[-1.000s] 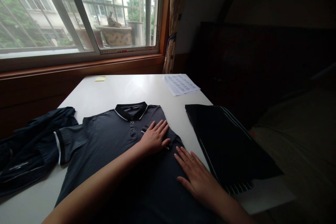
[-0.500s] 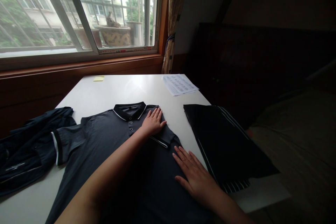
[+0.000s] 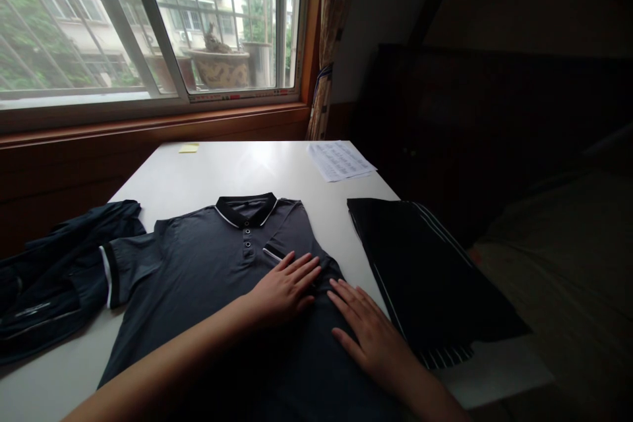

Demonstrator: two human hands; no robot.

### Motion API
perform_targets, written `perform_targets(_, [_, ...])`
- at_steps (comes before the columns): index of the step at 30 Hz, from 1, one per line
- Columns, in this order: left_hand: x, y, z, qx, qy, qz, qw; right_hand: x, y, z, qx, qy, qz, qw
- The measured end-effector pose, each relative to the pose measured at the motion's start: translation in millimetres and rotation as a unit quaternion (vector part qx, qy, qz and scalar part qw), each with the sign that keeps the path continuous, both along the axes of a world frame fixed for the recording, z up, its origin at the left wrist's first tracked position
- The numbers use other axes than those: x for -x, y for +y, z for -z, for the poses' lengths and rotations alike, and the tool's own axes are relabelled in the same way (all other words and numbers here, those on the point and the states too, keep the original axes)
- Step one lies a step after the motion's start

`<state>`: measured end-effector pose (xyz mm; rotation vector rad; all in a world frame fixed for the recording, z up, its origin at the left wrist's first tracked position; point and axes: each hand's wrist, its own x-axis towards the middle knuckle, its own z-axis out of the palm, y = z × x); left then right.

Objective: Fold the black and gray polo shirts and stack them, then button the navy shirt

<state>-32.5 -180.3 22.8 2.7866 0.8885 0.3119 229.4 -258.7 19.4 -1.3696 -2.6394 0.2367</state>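
Observation:
A dark grey polo shirt (image 3: 198,270) with a black collar lies face up on the white table (image 3: 222,168). Its right sleeve is folded in over the chest. My left hand (image 3: 284,287) lies flat and open on that folded sleeve, fingers stretched out. My right hand (image 3: 366,333) rests flat and open on the shirt's right edge, just beside the left hand, with the fingertips of both almost touching.
A folded black garment with thin white stripes (image 3: 425,270) lies at the right of the shirt. A crumpled dark garment (image 3: 54,277) sits at the table's left edge. Printed sheets (image 3: 341,159) and a yellow sticky note (image 3: 188,148) lie near the window side.
My left hand has slid back from the shoulder near the collar down to the folded sleeve, close to my right hand. My right hand has stayed nearly still.

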Motion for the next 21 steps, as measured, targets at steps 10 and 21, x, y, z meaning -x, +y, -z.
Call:
perform_targets(10, [102, -53, -26.6, 0.079, -0.064, -0.08, 0.992, 0, 19, -14.7, -0.02, 0.026, 0.012, 0.999])
perform_targets(21, [343, -52, -32.2, -0.11, 0.057, -0.601, 0.789, 95, 73, -51.7, -0.049, 0.078, -0.108, 0.99])
